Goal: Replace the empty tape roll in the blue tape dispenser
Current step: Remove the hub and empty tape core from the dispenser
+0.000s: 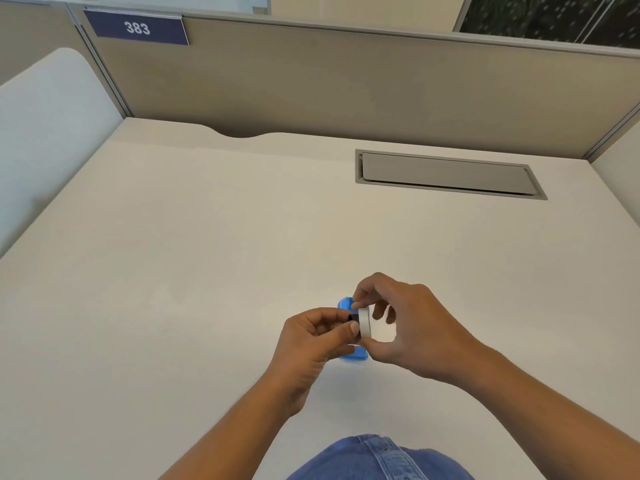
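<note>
Desk (207, 254) | two hands | one tape roll (364, 321) | one blue dispenser (346, 304)

Both bare forearms reach forward and meet, the left hand (313, 336) curled with thumb pressed against its fingers, the right hand (403, 327) just beside it pinching between thumb and forefinger.

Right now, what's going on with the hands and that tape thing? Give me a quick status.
Right hand pinching white tape roll. Left hand gripping small black piece beside it. Blue dispenser on desk underneath, mostly hidden. Nothing in the way.
</note>
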Action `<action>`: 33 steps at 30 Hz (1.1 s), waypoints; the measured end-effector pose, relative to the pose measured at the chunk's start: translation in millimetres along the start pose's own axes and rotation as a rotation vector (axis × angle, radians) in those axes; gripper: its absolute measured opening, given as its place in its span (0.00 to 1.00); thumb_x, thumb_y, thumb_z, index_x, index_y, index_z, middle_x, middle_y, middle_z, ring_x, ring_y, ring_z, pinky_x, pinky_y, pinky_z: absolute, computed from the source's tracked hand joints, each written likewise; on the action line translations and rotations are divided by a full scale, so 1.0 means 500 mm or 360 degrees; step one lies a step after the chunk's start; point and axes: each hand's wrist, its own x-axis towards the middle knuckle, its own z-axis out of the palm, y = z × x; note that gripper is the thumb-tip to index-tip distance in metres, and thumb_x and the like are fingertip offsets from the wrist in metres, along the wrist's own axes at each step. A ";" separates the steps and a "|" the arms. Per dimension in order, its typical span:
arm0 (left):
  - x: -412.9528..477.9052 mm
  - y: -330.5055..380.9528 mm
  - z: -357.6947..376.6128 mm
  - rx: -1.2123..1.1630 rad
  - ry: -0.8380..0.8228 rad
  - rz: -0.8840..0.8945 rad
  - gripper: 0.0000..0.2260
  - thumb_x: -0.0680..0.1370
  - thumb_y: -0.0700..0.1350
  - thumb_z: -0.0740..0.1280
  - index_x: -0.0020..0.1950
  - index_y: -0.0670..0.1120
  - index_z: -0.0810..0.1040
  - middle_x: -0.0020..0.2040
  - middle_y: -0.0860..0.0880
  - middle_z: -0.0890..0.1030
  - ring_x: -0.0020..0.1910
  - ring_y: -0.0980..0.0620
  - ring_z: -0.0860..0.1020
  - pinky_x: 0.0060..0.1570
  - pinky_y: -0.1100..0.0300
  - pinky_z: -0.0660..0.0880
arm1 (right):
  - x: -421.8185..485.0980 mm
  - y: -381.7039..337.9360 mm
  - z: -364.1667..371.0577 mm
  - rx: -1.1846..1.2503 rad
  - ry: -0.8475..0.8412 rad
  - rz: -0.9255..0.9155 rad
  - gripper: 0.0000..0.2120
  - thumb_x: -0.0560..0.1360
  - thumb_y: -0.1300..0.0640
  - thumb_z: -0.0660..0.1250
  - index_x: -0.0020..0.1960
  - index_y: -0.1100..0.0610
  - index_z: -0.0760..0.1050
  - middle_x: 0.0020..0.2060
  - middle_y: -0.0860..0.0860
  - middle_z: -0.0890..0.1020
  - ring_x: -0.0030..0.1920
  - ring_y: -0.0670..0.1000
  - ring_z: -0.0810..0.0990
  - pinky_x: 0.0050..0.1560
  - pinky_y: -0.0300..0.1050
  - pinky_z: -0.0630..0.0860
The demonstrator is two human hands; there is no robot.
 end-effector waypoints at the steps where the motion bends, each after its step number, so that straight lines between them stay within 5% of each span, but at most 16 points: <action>1: -0.005 0.001 0.003 -0.0033 -0.0002 0.0003 0.07 0.73 0.40 0.75 0.51 0.44 0.85 0.48 0.40 0.87 0.48 0.43 0.85 0.45 0.58 0.80 | -0.006 0.000 0.001 0.0040 0.0045 -0.0019 0.19 0.65 0.46 0.73 0.53 0.40 0.71 0.48 0.37 0.81 0.50 0.41 0.78 0.44 0.32 0.74; 6: -0.031 0.016 0.018 -0.0250 0.0001 -0.0003 0.10 0.71 0.41 0.75 0.51 0.43 0.84 0.48 0.39 0.86 0.45 0.46 0.84 0.43 0.60 0.80 | -0.035 0.003 0.014 0.0387 0.0285 0.0007 0.15 0.68 0.48 0.77 0.53 0.43 0.78 0.52 0.37 0.83 0.53 0.42 0.82 0.49 0.35 0.78; 12: -0.061 0.028 0.022 -0.0219 -0.0054 0.0052 0.11 0.70 0.42 0.78 0.50 0.44 0.84 0.50 0.39 0.86 0.49 0.42 0.84 0.49 0.57 0.80 | -0.069 -0.013 0.023 0.0666 0.0411 0.0061 0.16 0.64 0.46 0.78 0.51 0.42 0.81 0.49 0.41 0.84 0.46 0.46 0.84 0.40 0.34 0.79; 17: -0.081 0.028 0.021 -0.0028 -0.0069 0.0107 0.10 0.69 0.43 0.76 0.49 0.46 0.84 0.48 0.42 0.87 0.50 0.37 0.84 0.54 0.51 0.80 | -0.088 -0.014 0.031 0.0853 0.0302 0.0086 0.20 0.65 0.58 0.79 0.54 0.45 0.81 0.50 0.46 0.84 0.48 0.52 0.86 0.49 0.42 0.82; 24: -0.094 0.036 0.021 0.0122 0.0016 0.0155 0.10 0.68 0.42 0.75 0.48 0.51 0.85 0.43 0.45 0.87 0.45 0.44 0.85 0.47 0.59 0.81 | -0.103 -0.014 0.032 0.1075 0.0171 0.0049 0.22 0.69 0.69 0.71 0.58 0.51 0.79 0.52 0.45 0.83 0.52 0.55 0.86 0.57 0.45 0.80; 33: -0.103 0.042 0.020 0.0227 0.0039 0.0195 0.10 0.71 0.38 0.76 0.48 0.52 0.86 0.46 0.47 0.87 0.46 0.45 0.84 0.46 0.59 0.80 | -0.107 -0.021 0.038 0.1076 0.0242 0.0065 0.20 0.68 0.67 0.76 0.54 0.48 0.81 0.51 0.47 0.84 0.52 0.54 0.86 0.53 0.45 0.82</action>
